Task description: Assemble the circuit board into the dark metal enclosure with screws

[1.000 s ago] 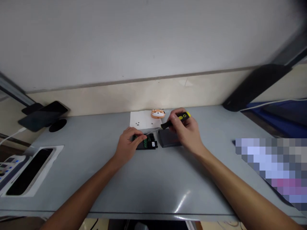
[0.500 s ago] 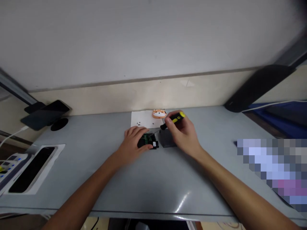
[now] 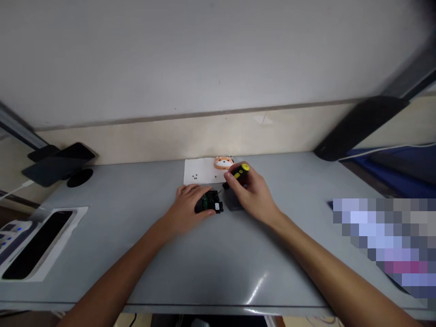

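Observation:
My left hand [image 3: 185, 204] rests on the grey table [image 3: 218, 254], its fingers closed round the left side of a small black device [image 3: 210, 203] with a green circuit board showing. My right hand [image 3: 254, 195] grips a black and yellow screwdriver [image 3: 238, 172], held steeply with its thin shaft pointing down at the board. Behind my right hand lies a dark grey cover [image 3: 233, 202], mostly hidden. A white paper sheet [image 3: 199, 170] at the back of the table carries several tiny black screws [image 3: 194, 176].
An orange animal-face figure [image 3: 224, 162] sits at the paper's right edge. A phone on a round stand [image 3: 57, 163] is at the far left, a tray with a dark device [image 3: 37, 243] at the near left. A black lamp head [image 3: 361, 122] hangs at the right.
My right hand has moved left and tilted the screwdriver more upright, bringing its tip onto the board. My left hand slid from over the device to its left side.

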The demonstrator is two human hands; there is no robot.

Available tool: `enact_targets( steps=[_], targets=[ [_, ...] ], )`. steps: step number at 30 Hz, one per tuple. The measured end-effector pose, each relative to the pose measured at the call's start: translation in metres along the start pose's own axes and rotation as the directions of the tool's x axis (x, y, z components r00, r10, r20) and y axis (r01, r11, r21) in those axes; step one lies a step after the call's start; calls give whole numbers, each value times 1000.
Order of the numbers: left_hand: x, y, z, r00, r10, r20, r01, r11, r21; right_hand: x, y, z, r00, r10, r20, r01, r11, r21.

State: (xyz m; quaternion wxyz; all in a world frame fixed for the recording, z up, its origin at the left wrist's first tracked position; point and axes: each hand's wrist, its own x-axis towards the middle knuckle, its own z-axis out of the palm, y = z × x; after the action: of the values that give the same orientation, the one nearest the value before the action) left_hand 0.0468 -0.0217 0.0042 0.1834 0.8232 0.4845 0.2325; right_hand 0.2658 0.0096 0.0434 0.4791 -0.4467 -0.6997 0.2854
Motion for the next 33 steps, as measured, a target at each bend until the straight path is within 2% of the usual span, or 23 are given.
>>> enact_targets(
  steps=[11, 16, 24, 33],
  targets=[
    [0, 0, 1, 1000, 21, -15, -21, 1000, -6, -1, 0, 0, 998, -3, 59, 4, 1000, -11],
    [1, -1, 2, 1000, 27, -10, -27, 1000, -12, -4, -7, -2, 995, -3, 97, 10, 998, -66],
    [0, -1, 3, 999, 26, -22, -26, 1000, 1, -7, -18, -5, 972, -9, 233, 48, 985, -165],
    [0, 0, 4, 999, 37, -29, -37, 999, 11, -9, -28, -5, 963, -20, 270, 75, 977, -198]
  ],
)
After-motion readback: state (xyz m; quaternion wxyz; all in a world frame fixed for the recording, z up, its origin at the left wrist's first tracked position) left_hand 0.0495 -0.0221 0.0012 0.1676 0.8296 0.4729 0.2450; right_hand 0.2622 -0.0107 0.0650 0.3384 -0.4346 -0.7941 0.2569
